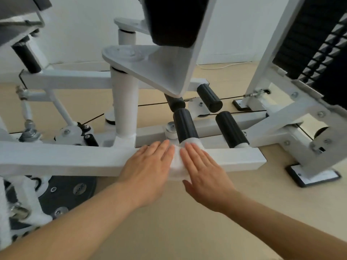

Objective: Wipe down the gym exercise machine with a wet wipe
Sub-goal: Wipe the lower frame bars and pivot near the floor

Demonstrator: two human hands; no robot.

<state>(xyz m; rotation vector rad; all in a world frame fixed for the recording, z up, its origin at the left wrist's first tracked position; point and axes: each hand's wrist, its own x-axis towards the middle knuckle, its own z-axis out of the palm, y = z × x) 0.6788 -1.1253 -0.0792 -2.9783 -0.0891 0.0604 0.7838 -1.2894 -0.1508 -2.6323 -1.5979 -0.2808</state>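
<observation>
Pressing flat on the wipe (177, 166), both hands lie palm down, fingers straight and close together; neither grips anything. The left hand (148, 171) covers the wipe's left side and the right hand (204, 173) its right side, with a strip of white cloth showing between them (the right thumb juts toward the person below the front edge; the left thumb is hidden).

The wipe is spread over the top of the white beam (75, 158) of the machine (293, 113) and folds down the beam's front face. Its far edge touches the white base of the near roller (185, 126), a black ribbed cylinder rising from the beam just beyond the fingertips. A second roller (231, 128) stands beside it to the right, and a third roller (209, 98) sits farther back.

To the left of the hands a white post (125, 102) rises from the frame to a triangular plate (150, 64), above which hangs a black pad (174, 19). A thin cable (150, 105) runs across behind the post. The weight stack (319, 44) fills the upper right corner. A black disc (65, 192) with bolts lies under the beam at lower left. The pale floor (187, 231) is beneath both forearms.
</observation>
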